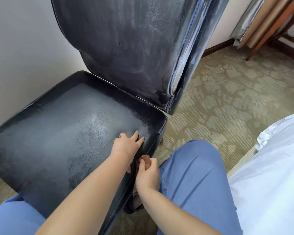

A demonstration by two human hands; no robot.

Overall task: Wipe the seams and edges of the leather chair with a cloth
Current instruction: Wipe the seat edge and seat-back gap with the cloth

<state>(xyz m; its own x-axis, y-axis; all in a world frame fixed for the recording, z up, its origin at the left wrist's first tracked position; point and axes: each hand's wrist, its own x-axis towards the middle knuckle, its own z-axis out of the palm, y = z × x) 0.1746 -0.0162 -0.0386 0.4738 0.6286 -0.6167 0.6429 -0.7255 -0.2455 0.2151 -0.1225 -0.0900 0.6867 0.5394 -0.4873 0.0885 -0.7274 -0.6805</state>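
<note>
A dark blue-black leather chair (61, 133) fills the left and middle of the head view, its worn backrest (126, 48) rising at the top. My left hand (127, 146) lies flat on the seat near its right edge, fingers spread, holding nothing. Just below it my right hand (148, 175) is closed around a small brown cloth (145, 161) and presses it against the stitched seam on the seat's right side panel. Part of the cloth hangs hidden under my wrist.
A white wall (24, 56) stands behind the chair on the left. My knees in blue trousers (193, 175) flank the seat. White bedding (270, 175) lies at the right. Patterned carpet (227, 99) and wooden furniture legs (261, 44) fill the upper right.
</note>
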